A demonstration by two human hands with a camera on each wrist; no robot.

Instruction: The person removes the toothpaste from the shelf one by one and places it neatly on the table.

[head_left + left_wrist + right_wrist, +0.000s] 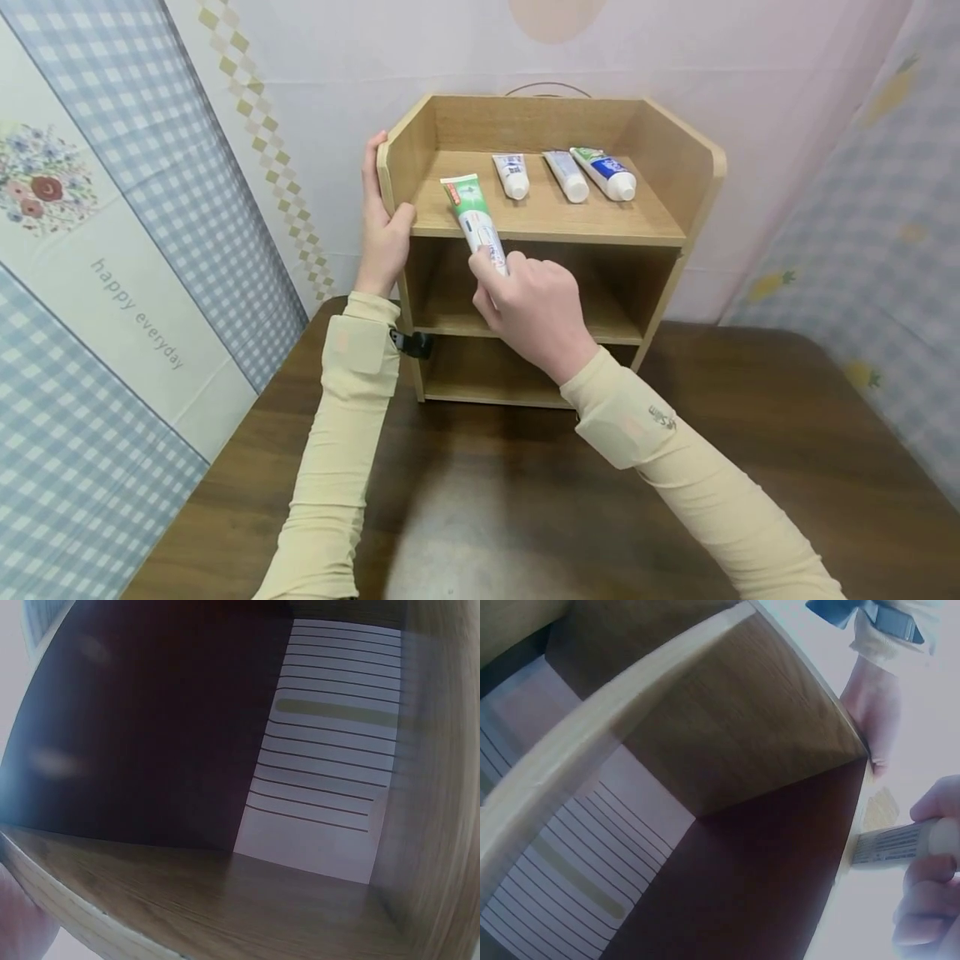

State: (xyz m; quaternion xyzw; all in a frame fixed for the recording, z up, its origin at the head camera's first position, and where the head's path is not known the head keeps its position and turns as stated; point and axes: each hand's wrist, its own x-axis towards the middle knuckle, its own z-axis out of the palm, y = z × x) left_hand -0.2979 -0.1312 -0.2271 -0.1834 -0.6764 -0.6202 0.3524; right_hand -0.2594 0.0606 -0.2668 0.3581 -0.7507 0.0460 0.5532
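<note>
My right hand [536, 310] holds a green-and-white toothpaste tube [471, 205] near its cap end. The tube's flat end points away, over the left front part of the wooden shelf's top board [480, 223]. In the right wrist view the tube [891, 844] shows between thumb and fingers, close to the board's edge. My left hand [385, 242] grips the shelf's left side panel [388, 179], thumb at the front edge. On the top board lie a small white-and-blue tube [513, 176], a pale grey tube [566, 176] and a blue-and-green tube [604, 173], caps toward me.
The wooden shelf [528, 329] has two lower compartments and stands on a dark brown table [465, 500]. Raised panels border the top board at the back and sides. Patterned cloths [187, 167] hang on both sides, with a pale wall cloth [360, 50] behind.
</note>
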